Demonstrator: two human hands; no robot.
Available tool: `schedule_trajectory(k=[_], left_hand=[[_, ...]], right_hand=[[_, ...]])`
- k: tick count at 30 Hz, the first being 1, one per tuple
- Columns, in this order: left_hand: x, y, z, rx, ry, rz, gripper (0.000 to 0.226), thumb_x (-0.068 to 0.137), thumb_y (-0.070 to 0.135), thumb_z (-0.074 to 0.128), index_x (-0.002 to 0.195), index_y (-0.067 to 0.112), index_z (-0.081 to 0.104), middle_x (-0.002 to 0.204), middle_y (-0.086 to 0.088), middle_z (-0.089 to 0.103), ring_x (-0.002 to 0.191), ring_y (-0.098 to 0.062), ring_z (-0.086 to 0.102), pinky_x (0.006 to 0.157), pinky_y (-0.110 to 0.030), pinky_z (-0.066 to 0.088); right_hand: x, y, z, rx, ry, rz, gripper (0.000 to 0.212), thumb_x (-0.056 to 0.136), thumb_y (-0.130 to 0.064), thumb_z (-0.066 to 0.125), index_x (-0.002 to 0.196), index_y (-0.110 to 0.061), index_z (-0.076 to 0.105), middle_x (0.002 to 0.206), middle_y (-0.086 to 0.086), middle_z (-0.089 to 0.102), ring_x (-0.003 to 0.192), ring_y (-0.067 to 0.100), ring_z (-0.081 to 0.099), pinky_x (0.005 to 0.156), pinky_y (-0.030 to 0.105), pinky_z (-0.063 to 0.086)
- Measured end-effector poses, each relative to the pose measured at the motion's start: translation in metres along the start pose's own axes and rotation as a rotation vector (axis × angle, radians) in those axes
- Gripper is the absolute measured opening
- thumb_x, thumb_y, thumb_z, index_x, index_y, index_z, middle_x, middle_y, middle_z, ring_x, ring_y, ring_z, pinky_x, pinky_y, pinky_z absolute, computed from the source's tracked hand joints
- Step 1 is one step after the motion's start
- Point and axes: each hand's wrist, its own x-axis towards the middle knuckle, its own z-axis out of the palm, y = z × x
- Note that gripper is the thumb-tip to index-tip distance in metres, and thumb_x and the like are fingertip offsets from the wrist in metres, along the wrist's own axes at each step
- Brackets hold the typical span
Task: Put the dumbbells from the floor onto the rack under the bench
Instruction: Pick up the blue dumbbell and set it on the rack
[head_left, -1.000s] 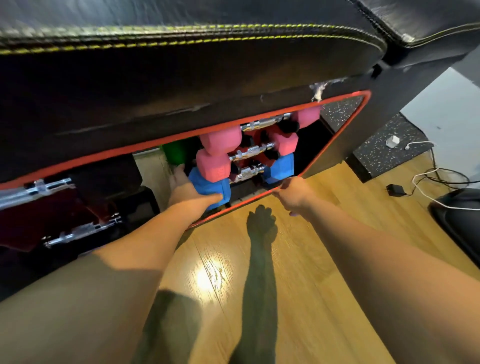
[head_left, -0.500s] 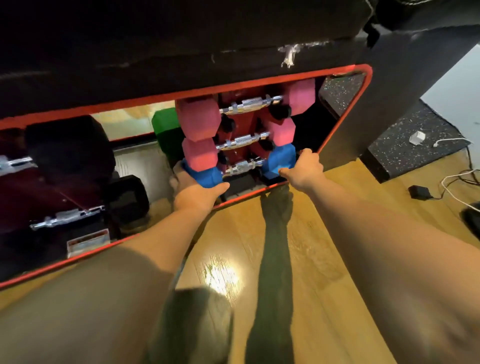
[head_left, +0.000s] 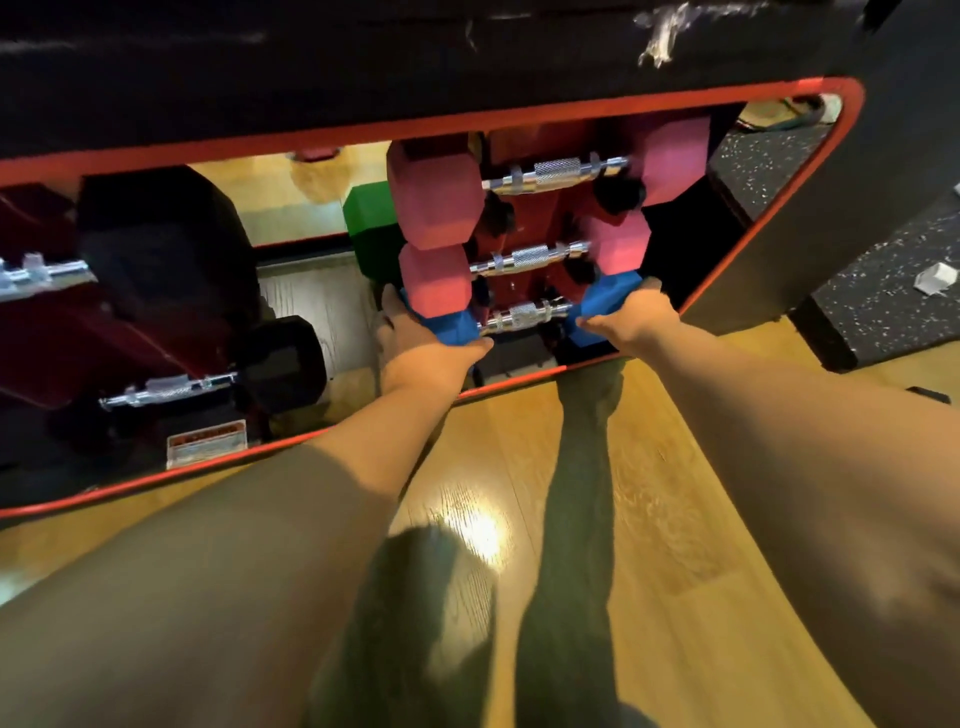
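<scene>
The blue dumbbell (head_left: 524, 318) sits lowest on the rack (head_left: 535, 228) under the bench (head_left: 363, 57), below two pink dumbbells (head_left: 540, 218). The left hand (head_left: 423, 345) clamps its left head, the right hand (head_left: 631, 317) its right head; both arms reach forward, outstretched.

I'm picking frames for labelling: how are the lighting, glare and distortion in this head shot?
Head view: a bright glare patch on the glossy wooden floor, a dark arm shadow beside it; the black padded bench is underexposed; the red opening edge bows from wide-angle distortion; forearms near the lens look soft, while the blue-ended chrome-handled dumbbell is fairly sharp.
</scene>
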Motion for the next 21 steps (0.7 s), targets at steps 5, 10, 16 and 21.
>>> schedule_trajectory(k=[5, 10, 16, 21], left_hand=[[0.004, 0.0, 0.005, -0.026, 0.068, -0.02, 0.121, 0.058, 0.05, 0.091, 0.154, 0.015, 0.027, 0.142, -0.014, 0.05, 0.131, -0.034, 0.052, 0.105, -0.044, 0.048], [0.004, -0.006, 0.008, -0.06, 0.125, 0.015, 0.11, 0.055, 0.049, 0.09, 0.146, 0.015, 0.039, 0.135, -0.013, 0.056, 0.123, -0.033, 0.059, 0.1, -0.046, 0.053], [0.007, -0.004, 0.007, -0.087, 0.12, 0.018, 0.093, 0.063, 0.037, 0.091, 0.14, 0.017, 0.044, 0.124, -0.009, 0.054, 0.117, -0.03, 0.06, 0.085, -0.026, 0.042], [0.014, -0.005, 0.007, -0.065, 0.096, -0.013, 0.087, 0.06, 0.041, 0.091, 0.133, 0.019, 0.047, 0.12, -0.004, 0.058, 0.111, -0.029, 0.063, 0.084, -0.03, 0.047]], right_hand=[[0.002, 0.003, 0.009, 0.161, 0.026, 0.014, 0.125, 0.069, -0.056, 0.081, 0.151, 0.006, 0.011, 0.142, 0.024, 0.039, 0.128, 0.037, 0.047, 0.095, 0.045, 0.049], [0.013, -0.001, 0.019, 0.24, 0.018, 0.066, 0.112, 0.065, -0.056, 0.083, 0.14, 0.008, 0.03, 0.123, 0.018, 0.046, 0.116, 0.035, 0.054, 0.063, 0.029, 0.041], [0.008, 0.003, 0.019, 0.366, 0.106, 0.037, 0.086, 0.065, -0.041, 0.088, 0.126, -0.003, 0.041, 0.117, 0.01, 0.047, 0.107, 0.029, 0.055, 0.069, 0.03, 0.045], [0.003, 0.0, 0.015, 0.36, 0.089, 0.038, 0.074, 0.064, -0.042, 0.088, 0.114, -0.015, 0.041, 0.105, 0.005, 0.04, 0.088, 0.021, 0.047, 0.048, 0.024, 0.035]])
